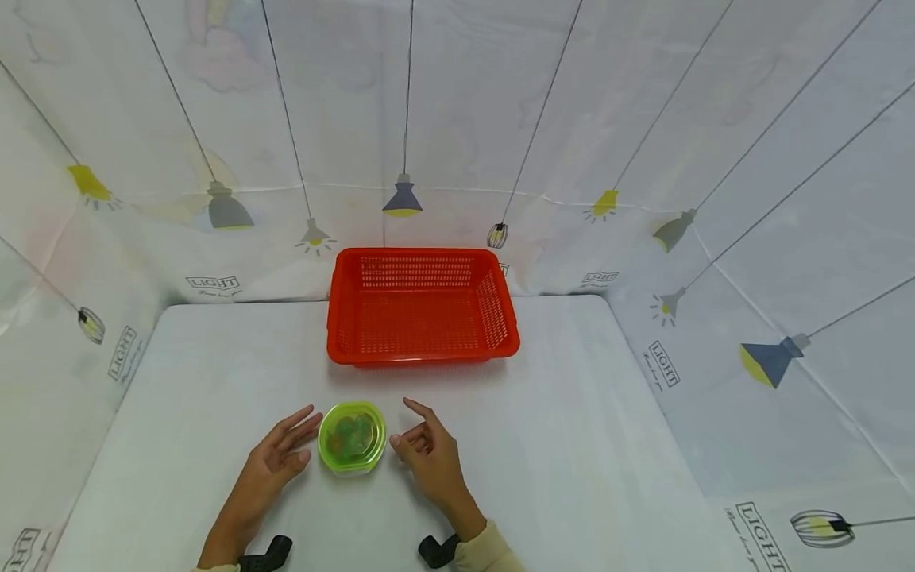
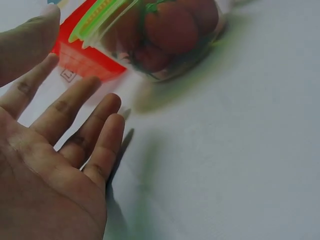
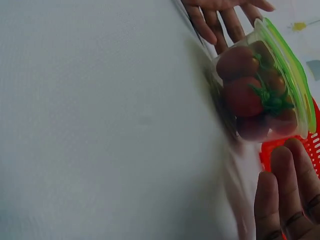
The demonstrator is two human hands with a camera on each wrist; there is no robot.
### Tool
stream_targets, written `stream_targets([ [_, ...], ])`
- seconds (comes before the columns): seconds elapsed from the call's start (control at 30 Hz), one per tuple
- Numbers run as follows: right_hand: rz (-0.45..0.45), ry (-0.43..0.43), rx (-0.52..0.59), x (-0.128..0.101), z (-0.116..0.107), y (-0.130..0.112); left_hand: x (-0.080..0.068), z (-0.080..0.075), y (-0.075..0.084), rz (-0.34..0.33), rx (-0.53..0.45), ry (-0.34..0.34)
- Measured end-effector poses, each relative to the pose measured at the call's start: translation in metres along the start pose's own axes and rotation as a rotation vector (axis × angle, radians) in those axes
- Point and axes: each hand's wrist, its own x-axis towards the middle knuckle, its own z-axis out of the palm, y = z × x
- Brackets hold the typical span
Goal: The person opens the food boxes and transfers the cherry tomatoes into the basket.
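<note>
A clear plastic food container (image 1: 352, 437) with a bright green lid stands on the white table. Red tomatoes (image 3: 242, 95) with green stems show through its side in the right wrist view. To its left is my left hand (image 1: 275, 454), fingers spread and slightly bent, the fingertips close to the lid's edge. On the other side my right hand (image 1: 432, 461) has its index finger reaching forward and the other fingers loosely bent. A small gap separates the right fingers from the container. Neither hand grips it.
Behind the container, a red plastic basket (image 1: 422, 318) with perforated walls sits at the table's back edge. Nothing shows inside it. White sheeting (image 1: 457, 119) printed with hanging lamps rises behind and beside the white table (image 1: 572, 445).
</note>
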Motion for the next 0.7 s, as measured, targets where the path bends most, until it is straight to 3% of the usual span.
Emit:
stream_targets([
  [0.17, -0.014, -0.074, 0.017, -0.002, 0.013, -0.001, -0.003, 0.007, -0.006, 0.054, -0.053, -0.037],
  [0.37, -0.008, -0.101, 0.036, -0.003, 0.020, 0.000, -0.002, 0.015, -0.010, 0.114, -0.098, -0.052],
  [0.7, -0.021, -0.088, 0.071, 0.001, 0.021, -0.002, 0.008, 0.021, -0.006, 0.074, -0.016, 0.007],
])
